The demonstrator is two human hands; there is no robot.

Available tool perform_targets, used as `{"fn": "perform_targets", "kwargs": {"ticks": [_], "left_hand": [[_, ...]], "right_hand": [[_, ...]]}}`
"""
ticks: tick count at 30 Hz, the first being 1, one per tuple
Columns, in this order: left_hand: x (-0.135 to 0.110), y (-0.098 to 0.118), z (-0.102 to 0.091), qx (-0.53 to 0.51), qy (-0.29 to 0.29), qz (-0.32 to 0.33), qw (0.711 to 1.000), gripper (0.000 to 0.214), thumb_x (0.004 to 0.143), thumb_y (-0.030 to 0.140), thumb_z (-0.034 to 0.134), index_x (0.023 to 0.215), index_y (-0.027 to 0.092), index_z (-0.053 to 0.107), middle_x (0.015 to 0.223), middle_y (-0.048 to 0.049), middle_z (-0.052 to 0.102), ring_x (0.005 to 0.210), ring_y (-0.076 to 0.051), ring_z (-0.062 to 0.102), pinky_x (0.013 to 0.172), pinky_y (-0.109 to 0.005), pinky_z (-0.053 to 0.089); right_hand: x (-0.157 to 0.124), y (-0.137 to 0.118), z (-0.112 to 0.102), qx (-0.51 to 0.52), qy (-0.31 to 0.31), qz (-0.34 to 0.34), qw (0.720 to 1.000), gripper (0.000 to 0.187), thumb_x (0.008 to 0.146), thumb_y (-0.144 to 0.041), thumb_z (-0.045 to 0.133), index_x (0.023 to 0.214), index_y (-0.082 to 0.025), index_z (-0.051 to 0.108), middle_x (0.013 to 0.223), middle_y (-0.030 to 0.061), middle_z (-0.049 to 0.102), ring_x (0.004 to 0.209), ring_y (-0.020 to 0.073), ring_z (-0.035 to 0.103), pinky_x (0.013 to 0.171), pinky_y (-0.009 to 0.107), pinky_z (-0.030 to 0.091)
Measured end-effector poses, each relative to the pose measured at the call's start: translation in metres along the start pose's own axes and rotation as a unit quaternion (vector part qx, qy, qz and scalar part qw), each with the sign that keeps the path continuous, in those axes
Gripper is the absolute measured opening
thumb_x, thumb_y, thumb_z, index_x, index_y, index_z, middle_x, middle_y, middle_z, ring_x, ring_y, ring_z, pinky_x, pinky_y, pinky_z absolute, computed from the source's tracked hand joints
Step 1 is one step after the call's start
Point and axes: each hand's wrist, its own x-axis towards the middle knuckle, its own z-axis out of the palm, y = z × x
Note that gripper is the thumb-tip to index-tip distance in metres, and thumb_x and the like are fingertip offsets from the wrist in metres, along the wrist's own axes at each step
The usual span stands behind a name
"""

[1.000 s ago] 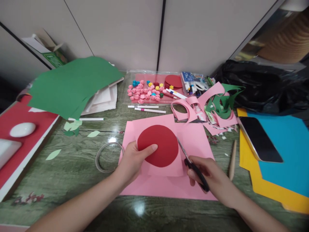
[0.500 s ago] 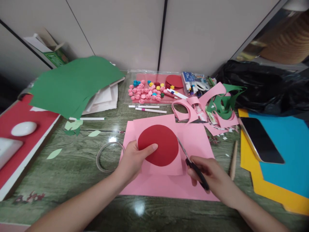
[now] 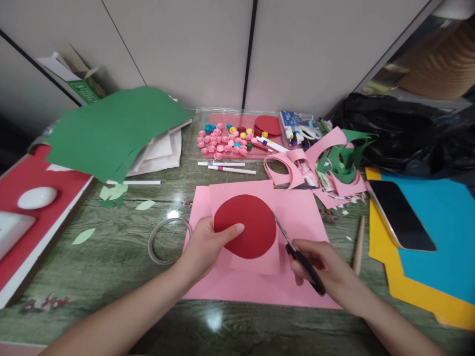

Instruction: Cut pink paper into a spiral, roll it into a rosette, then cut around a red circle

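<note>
My left hand point(image 3: 210, 242) pinches a red paper circle point(image 3: 248, 230) together with a smaller pink sheet point(image 3: 243, 189) behind it, thumb on top of the red. Both are held above a larger pink sheet point(image 3: 304, 284) lying on the table. In my right hand point(image 3: 322, 269) are black-handled scissors point(image 3: 306, 264), their blades at the right edge of the red circle and over the pink sheet. Whether the blades are fully closed is hard to make out. A roll of tape point(image 3: 151, 243) lies beside my left wrist.
Pink paper offcuts point(image 3: 293, 170) and green scraps lie behind the sheets. Farther back, a plastic sleeve point(image 3: 204, 116) bears small coloured paper roses. Blue sheets point(image 3: 438, 212) with a phone point(image 3: 403, 215) are at right; green paper point(image 3: 118, 126) and a white mouse point(image 3: 37, 198) at left.
The red circle and smaller pink sheet have turned slightly and shifted a little right and toward me. The scissors have moved only slightly.
</note>
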Motion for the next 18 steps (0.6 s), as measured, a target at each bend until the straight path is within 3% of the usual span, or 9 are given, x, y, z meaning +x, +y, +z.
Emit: {"fn": "perform_targets", "kwargs": {"ticks": [18], "left_hand": [[-0.0006,0.0009,-0.0004,0.014,-0.006,-0.004,1.000,0.021,0.068,0.026,0.072,0.087,0.016,0.071,0.092,-0.0065,0.073,0.085,-0.020,0.067,0.078,-0.030,0.053]], "right_hand": [[0.0006,0.0002,0.0005,-0.031,0.012,-0.005,0.999,0.035,0.082,-0.045,0.056,0.062,-0.019,0.045,0.053,-0.0023,0.055,0.051,0.0103,0.043,0.050,0.024,0.030]]}}
